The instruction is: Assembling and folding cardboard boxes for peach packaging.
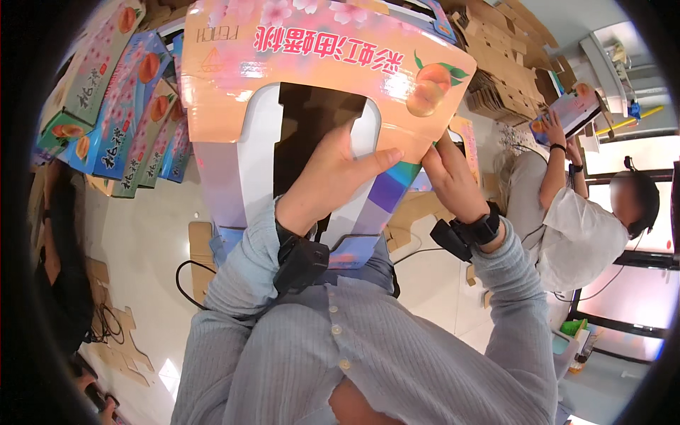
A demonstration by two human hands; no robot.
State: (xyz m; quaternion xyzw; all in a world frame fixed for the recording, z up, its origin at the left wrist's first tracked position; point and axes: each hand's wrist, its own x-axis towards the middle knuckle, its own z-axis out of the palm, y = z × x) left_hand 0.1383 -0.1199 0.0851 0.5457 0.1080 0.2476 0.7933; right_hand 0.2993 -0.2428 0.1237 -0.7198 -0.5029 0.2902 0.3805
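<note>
A printed fruit carton [319, 71], orange and pink with blossoms and a peach picture, stands in front of me over my lap. A large cutout in it shows white inner walls and a dark inside. My left hand [331, 177] grips the panel beside the cutout, its fingers reaching into the opening and its thumb lying on the outer face. At the carton's right corner, my right hand [453, 177] pinches the edge with bent fingers; its fingertips are partly hidden. Dark devices are strapped to both my wrists.
Several printed cartons [113, 106] are piled at the left. Flat brown cardboard [499, 64] is stacked at the back right. Another person [581, 227] sits at the right, holding a carton [577, 113]. A dark-clothed person [67, 262] is at the left edge. Cables [106, 324] and cardboard pieces [117, 347] lie on the floor.
</note>
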